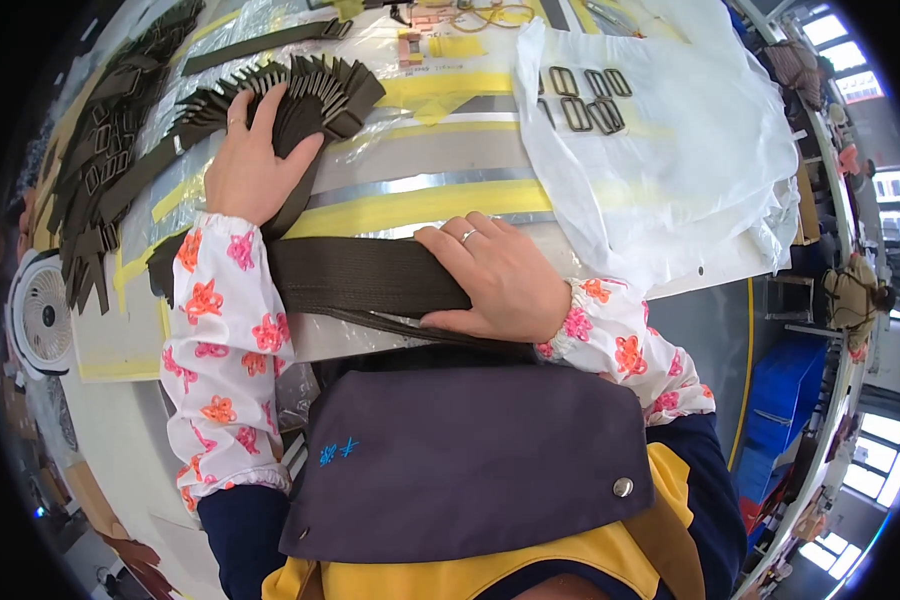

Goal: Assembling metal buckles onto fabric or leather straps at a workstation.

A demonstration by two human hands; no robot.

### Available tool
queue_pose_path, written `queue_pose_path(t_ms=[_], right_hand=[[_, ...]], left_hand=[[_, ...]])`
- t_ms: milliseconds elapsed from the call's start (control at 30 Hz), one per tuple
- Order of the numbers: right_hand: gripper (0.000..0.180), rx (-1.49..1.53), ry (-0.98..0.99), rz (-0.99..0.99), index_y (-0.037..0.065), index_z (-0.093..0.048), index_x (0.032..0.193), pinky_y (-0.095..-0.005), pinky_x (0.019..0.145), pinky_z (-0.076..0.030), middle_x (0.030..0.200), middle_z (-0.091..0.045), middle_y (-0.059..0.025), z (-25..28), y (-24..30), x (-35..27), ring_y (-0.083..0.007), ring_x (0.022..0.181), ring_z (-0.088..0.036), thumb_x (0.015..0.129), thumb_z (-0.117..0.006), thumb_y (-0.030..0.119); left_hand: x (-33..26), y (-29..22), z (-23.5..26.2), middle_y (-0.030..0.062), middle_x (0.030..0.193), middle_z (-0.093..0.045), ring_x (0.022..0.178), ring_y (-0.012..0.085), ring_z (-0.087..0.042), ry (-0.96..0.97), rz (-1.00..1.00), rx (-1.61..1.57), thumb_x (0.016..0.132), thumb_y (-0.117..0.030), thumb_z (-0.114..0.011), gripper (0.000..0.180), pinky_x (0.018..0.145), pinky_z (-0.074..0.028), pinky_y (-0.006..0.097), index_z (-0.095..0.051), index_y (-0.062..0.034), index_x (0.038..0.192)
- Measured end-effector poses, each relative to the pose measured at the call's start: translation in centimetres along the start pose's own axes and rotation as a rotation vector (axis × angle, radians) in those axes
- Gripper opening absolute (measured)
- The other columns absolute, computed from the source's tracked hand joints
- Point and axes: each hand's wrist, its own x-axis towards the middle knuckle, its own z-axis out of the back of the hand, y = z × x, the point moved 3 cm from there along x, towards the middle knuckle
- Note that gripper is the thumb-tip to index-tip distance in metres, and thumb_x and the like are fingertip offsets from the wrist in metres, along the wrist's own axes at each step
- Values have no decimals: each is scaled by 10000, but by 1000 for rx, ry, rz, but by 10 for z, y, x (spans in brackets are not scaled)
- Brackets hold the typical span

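Note:
My left hand (258, 160) rests with its fingers spread on a fanned stack of dark olive webbing straps (355, 95). A narrow strap end runs down from beneath that palm. Closer to my body lies a wide, flat band of dark webbing (365, 275), with thinner layers showing along its lower edge. My right hand (510, 275) grips this band at its right end, thumb at the near edge and fingers over the top. Part of the band passes behind my left sleeve.
Rectangular metal buckles (582, 100) sit on a white plastic sheet (680, 150) at the right. Straps with buckles (100, 150) pile up at the far left, above a white fan (45, 313). Yellow tape (460, 197) crosses the table. A blue bin (782, 390) stands beyond its right edge.

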Motion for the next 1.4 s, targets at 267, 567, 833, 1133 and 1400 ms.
queue_pose_path(t_ms=[267,567,833,1133,1400], right_hand=[[266,76,-441,-119,-17,-561,974,-276,660,-469,795,-601,-107,91,-55,-2,-191,693,-590,734,-635,69],[290,-389,-336,-517,8,-571,928,-298,631,-452,703,-588,-111,79,-181,-8,-233,654,-572,701,-653,169],[220,-79,-263,-613,-20,-575,935,-245,662,-466,766,-619,-84,94,-156,-18,-134,705,-583,725,-620,27],[183,257,-619,-123,1,-603,867,-245,642,-473,800,-620,-93,85,-50,-3,-155,707,-596,698,-595,-68],[255,-51,-868,382,-9,-555,754,-332,637,-485,808,-569,-106,54,-16,24,-286,790,-575,540,-609,-136]], left_hand=[[-36,-13,32,162,1274,-382,1035,361,-478,42,-28,156,746,-394,-597,547,847,-397,417,-462,-111,1194],[-74,-78,43,116,906,-595,874,287,-546,19,-311,-329,775,-109,-581,200,807,-412,330,-586,-32,960],[-50,-88,15,138,688,-580,687,313,-547,284,-335,-386,802,-222,-535,216,606,-428,392,-625,-42,724],[-24,-82,-12,180,732,-584,687,349,-565,305,-377,-462,820,-225,-513,219,616,-436,415,-595,-32,884],[-31,-76,19,9,687,-551,631,49,-459,288,-37,-1205,876,-189,-499,204,590,-390,200,-596,-10,880]])
